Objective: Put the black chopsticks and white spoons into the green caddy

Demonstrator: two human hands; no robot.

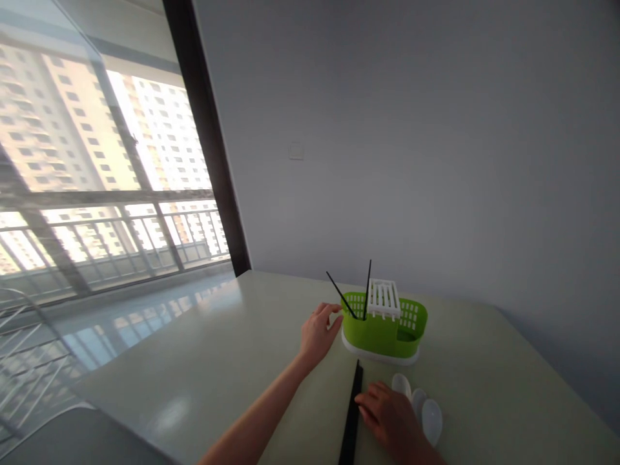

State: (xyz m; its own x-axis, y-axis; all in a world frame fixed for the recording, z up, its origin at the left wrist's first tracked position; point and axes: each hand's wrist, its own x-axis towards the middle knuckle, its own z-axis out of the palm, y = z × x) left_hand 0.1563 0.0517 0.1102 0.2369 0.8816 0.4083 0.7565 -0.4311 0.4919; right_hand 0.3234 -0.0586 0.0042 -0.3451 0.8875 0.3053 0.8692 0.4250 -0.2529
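A green basket [375, 334] with a white base stands on the table, a white slatted rack [384, 298] across its top. Two thin black sticks [341, 296] lean out of its left compartment. My left hand [320, 330] is at the basket's left end, thumb and fingers apart, fingertips at the rim. Below the basket lie long black sticks [352, 413], side by side. My right hand [387, 413] is beside them, its fingertips at their right edge; whether it grips one is unclear. White spoons [432, 420] lie to its right, partly hidden by the hand.
The pale table [217, 374] reaches back to a grey wall with a switch plate [296, 151]. At the lower left are a grey chair back [72, 439] and a white wire rack [33, 368]. A large window with a dark frame [208, 123] stands on the left.
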